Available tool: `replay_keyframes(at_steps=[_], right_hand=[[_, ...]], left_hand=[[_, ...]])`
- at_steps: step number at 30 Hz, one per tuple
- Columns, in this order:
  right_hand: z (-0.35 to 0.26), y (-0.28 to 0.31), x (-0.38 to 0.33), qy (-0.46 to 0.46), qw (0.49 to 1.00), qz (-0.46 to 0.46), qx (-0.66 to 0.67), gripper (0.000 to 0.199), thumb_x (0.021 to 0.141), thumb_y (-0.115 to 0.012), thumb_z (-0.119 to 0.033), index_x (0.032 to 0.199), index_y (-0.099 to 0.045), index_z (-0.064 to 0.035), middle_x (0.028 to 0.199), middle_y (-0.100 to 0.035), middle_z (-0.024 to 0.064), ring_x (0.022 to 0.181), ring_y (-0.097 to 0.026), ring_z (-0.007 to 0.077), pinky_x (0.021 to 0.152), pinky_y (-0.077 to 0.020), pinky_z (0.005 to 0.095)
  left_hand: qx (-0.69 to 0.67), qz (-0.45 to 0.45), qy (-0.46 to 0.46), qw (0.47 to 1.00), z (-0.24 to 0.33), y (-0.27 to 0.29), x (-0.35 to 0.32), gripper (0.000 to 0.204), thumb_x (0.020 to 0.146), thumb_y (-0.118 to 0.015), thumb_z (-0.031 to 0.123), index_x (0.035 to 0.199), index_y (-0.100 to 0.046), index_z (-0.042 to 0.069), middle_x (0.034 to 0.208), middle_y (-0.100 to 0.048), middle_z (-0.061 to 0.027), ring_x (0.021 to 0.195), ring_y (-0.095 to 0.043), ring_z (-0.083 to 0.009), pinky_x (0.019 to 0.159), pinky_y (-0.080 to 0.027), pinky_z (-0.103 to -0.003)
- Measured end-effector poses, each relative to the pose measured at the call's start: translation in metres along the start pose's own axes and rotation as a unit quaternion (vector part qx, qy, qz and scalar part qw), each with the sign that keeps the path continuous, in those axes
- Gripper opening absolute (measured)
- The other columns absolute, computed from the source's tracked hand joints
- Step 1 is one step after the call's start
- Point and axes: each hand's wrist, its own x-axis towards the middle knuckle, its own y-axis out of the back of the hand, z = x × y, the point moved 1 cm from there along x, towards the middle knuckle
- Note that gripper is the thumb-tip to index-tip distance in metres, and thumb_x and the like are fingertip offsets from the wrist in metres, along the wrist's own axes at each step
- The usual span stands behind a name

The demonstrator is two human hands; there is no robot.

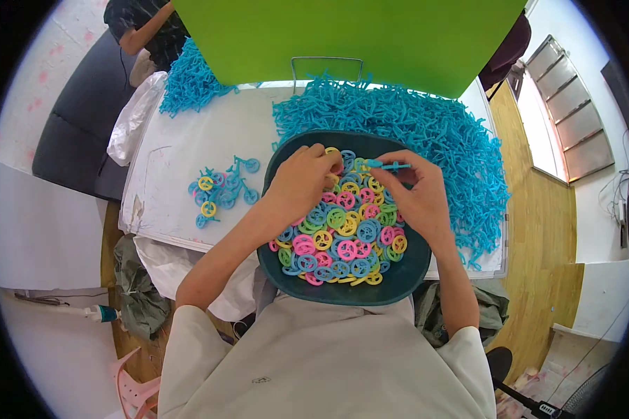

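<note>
Pinching blue frame (388, 166) w/ right hand (416, 199); left hand (302, 183) picking wheels (342, 234) in bowl (342, 290).

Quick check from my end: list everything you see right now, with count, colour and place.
bowl: one, dark teal, at the table's near edge
wheels: many, pink, yellow, blue, green, in the bowl
blue frame pile: one large, blue, right of and behind the bowl
second pile: one, blue, far left
finished toy bikes: a small cluster, blue with yellow and blue wheels, left of the bowl
green board: one, upright at the far edge
table: one, white
left hand: over the wheels
right hand: pinching a blue frame piece
</note>
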Motion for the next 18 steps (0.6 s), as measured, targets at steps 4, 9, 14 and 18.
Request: replay_keyframes(at_steps=[4,9,14,18], right_hand=[[0.013,-0.001,-0.001,0.063,0.998,0.002,-0.012,0.017,0.083,-0.07,-0.007,0.098,-0.065,-0.0003,0.082,-0.068,0.006,0.076,-0.065,0.0098,0.063,-0.0492,0.0218],[0.018,-0.003,-0.006,0.031,0.999,-0.007,-0.005,0.016,0.083,-0.069,-0.005,0.098,-0.066,-0.0008,0.084,-0.069,0.0055,0.078,-0.066,0.0112,0.066,-0.0506,0.0228],[0.018,-0.002,-0.006,0.003,1.0,0.014,0.008,0.014,0.083,-0.068,-0.004,0.096,-0.067,-0.0003,0.089,-0.07,0.0067,0.081,-0.067,0.0117,0.069,-0.0516,0.0237],[0.023,-0.001,-0.006,0.04,0.999,0.009,-0.025,0.012,0.083,-0.067,-0.001,0.095,-0.068,0.0006,0.09,-0.07,0.0084,0.083,-0.067,0.0133,0.07,-0.0522,0.0246]], left_hand=[[0.057,-0.001,0.004,0.998,-0.001,-0.004,-0.005,0.032,0.075,-0.069,0.007,0.106,-0.059,0.008,0.09,-0.057,-0.012,0.086,-0.056,-0.0309,0.075,-0.046,-0.041],[0.014,0.023,-0.006,1.0,-0.001,-0.003,0.001,0.024,0.077,-0.068,0.007,0.1,-0.06,0.007,0.086,-0.061,-0.0127,0.081,-0.059,-0.0294,0.072,-0.048,-0.04],[-0.295,0.031,0.148,0.943,0.01,0.012,0.007,0.016,0.083,-0.067,0.008,0.097,-0.062,0.004,0.082,-0.064,-0.0101,0.073,-0.064,-0.0175,0.067,-0.05,-0.029],[-0.446,0.005,0.146,0.883,0.013,0.014,0.006,0.017,0.09,-0.063,0.011,0.102,-0.06,0.0,0.092,-0.066,-0.0057,0.078,-0.063,-0.0104,0.068,-0.051,-0.024]])
